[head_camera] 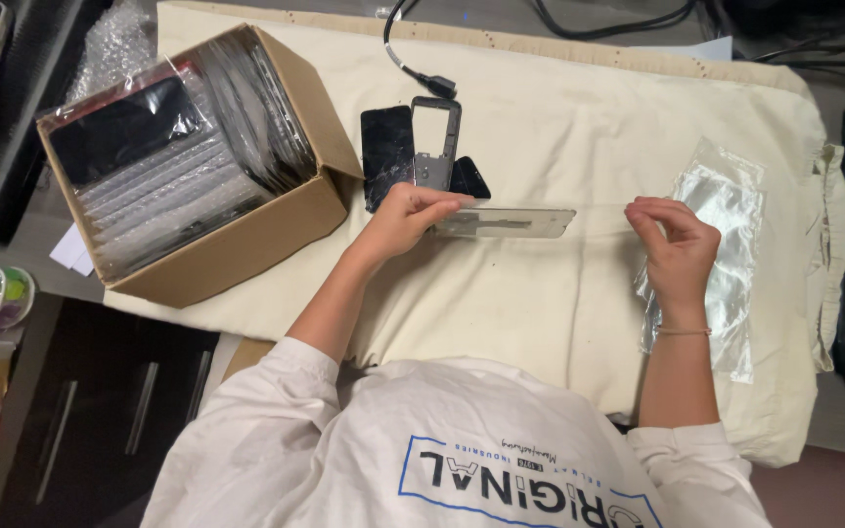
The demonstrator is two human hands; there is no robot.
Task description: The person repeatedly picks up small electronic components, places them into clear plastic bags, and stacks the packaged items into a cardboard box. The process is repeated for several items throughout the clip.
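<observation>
Left hand (405, 217) closed on the near end of a flat grey phone panel (506, 222), fingers (437, 202) clamped over its edge so that the panel lay level just above the cream cloth (540, 313), long side running toward the right hand (675, 242). Right hand raised well apart from the panel's far end, thumb and fingertips pinched together; too small to tell whether a thin film or strip sat between them, though held high and away as if drawing something off the panel. Beside and under the right wrist, a crumpled clear plastic sleeve (711, 210), spread flat on the cloth, probably put there to stay within reach. Just beyond the left hand, a cracked black phone screen (387, 154), a grey metal frame (435, 137) with an open window, and a small dark piece (468, 179), grouped close together, touching or nearly so, likely kept apart from the packed stock. Further left, an open cardboard box (246, 235) set partly on the cloth, filled with dark screens stood on edge in bubble wrap (158, 186), tilted so each could be pulled out from above. Black cable (413, 68) trailing in from the top edge, plug resting near the frame. Cloth spread over the tabletop as padding for the fragile parts
</observation>
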